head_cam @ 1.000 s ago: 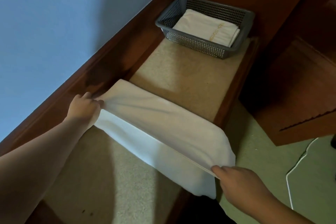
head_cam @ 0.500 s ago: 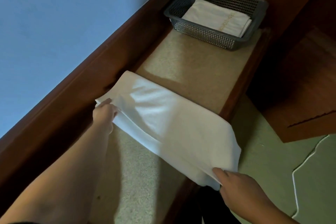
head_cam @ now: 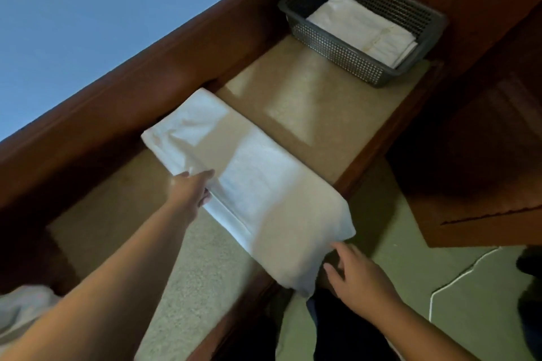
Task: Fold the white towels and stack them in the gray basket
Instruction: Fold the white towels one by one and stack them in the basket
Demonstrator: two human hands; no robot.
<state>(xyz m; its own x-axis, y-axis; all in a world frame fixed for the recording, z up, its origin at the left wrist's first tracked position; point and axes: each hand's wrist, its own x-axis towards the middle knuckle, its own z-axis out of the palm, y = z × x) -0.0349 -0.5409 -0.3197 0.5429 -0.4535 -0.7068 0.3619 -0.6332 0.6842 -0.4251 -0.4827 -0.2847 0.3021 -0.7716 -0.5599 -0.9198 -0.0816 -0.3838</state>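
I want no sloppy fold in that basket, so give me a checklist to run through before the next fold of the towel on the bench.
1. Towel lies flat in a folded strip on the bench: ok.
2. Near end on the surface: not ok, it hangs past the bench edge by the right hand.
3. Left hand has the long edge: ok, fingers tucked under it.
4. Right hand gripping: not ok, fingers spread, beside the overhanging end.
5. Layers aligned along the long edge: cannot tell, blurred.
6. Gray basket has room on top of the folded towel inside: ok.
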